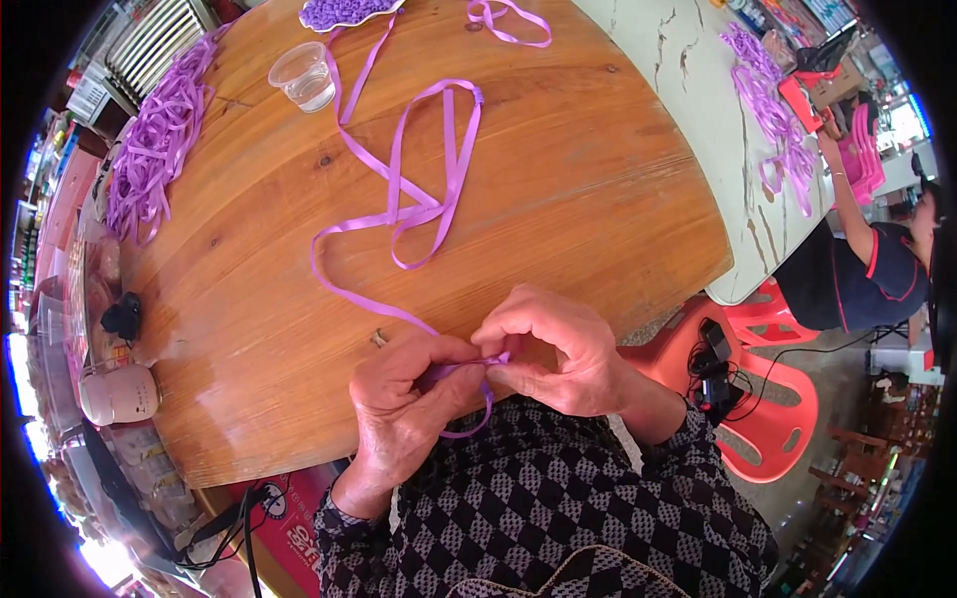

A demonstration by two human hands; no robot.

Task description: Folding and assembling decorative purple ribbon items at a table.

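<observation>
Both hands work just over the near edge of the wooden table [588,189]. The left hand [404,399] pinches a narrow purple ribbon [427,206] between thumb and forefinger; the right hand [563,349] grips the same ribbon close beside it, its thumb and forefinger closed on a small bunched part. The exact fold there is mostly hidden by the fingers. A short loop hangs below the two hands, and the rest of the ribbon runs away from them across the middle of the tabletop in loose, crossing loops.

Toward the far edge sit a clear plastic cup [303,78] and a white dish [373,20] of small purple pieces. A tangled ribbon heap [159,149] lies along the left edge. Beyond the right edge, a white marbled table [663,50] bears another ribbon pile [768,110], with a person in dark clothing [867,264] beside it.
</observation>
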